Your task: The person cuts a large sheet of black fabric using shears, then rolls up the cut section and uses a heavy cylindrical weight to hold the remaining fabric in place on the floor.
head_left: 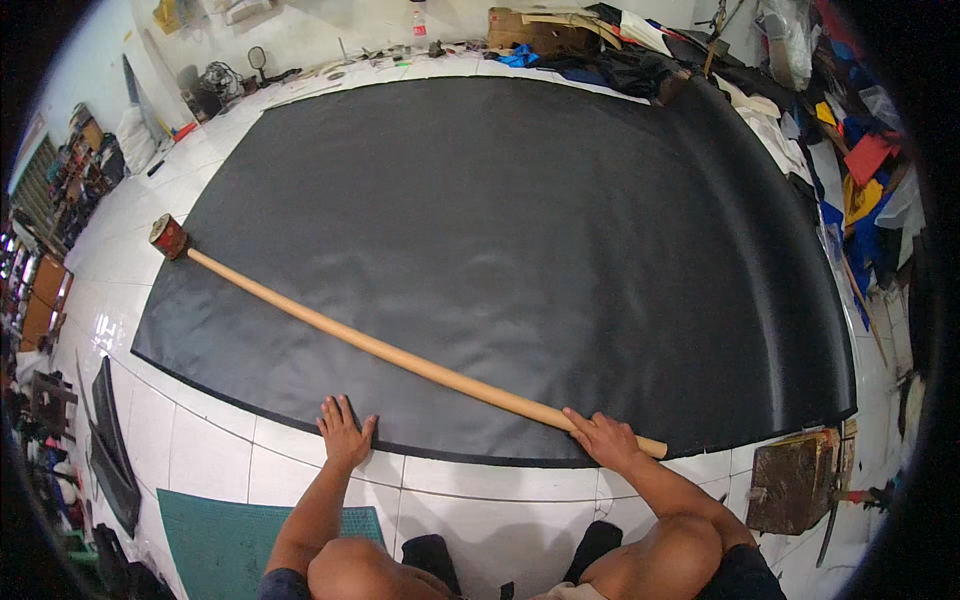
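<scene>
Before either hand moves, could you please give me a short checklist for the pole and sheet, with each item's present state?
1. Left hand flat on the black sheet, near its front edge: ok.
2. Right hand on the tan pole, near its right end: ok.
3. Pole parallel to the front edge: not ok, its left end lies farther from it.
4. Sheet smooth: not ok, faint ripples show.
5. Red tin clear of the pole's left end: cannot tell, they look close.
6. Green mat apart from the sheet: ok.
</scene>
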Motion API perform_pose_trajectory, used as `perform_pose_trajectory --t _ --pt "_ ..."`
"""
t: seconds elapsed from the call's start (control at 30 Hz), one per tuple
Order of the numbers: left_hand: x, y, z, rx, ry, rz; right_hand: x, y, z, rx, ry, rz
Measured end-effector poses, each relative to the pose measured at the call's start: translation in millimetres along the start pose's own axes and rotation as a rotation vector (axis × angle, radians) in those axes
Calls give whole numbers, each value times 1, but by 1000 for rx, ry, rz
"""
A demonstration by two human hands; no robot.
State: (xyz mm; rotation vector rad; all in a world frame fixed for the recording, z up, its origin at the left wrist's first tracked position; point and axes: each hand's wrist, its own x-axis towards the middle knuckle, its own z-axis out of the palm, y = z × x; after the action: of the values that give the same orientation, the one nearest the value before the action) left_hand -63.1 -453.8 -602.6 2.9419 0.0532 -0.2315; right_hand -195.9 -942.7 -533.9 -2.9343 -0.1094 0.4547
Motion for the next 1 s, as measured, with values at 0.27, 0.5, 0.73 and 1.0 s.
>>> perform_pose_trajectory --t 0.27,0.5,0.73,1.0 --pt "-2 5 6 -16 27 36 46 29 -12 147 108 312" --pt "-4 -5 5 1 63 28 4 81 -6 348 188 679" --pt "-6 -13 -6 -342 280 -4 -61 150 25 407 429 766" --pt "-13 -70 -9 -299 189 -256 -24 71 5 441 344 777"
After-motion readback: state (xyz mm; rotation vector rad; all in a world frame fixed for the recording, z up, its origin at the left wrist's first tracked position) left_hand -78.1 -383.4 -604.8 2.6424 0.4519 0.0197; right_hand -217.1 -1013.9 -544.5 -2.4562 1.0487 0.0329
